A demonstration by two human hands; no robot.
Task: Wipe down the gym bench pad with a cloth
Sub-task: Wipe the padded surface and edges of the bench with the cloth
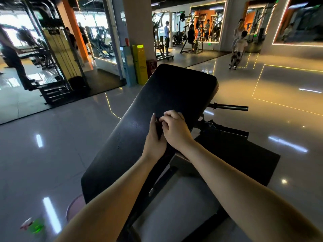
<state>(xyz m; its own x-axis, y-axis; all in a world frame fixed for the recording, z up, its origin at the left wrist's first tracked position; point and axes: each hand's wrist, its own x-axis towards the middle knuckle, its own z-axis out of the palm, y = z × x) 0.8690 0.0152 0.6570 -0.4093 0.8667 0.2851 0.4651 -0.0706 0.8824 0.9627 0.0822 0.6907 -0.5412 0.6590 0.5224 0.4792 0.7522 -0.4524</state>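
Note:
The black bench pad (167, 95) runs from the lower middle up to the centre, tilted away from me. Both hands meet above its right half. My left hand (154, 137) holds a small dark cloth (158, 126), of which only a strip shows between the hands. My right hand (174, 127) lies against the left one with its fingers curled onto the same cloth. Most of the cloth is hidden by the fingers, and it blends with the dark pad.
A black bar handle (229, 107) sticks out to the right of the pad. The bench frame and a dark floor mat (244, 159) lie below on the right. Glossy floor surrounds the bench. Gym machines (56, 55) and several people stand farther back.

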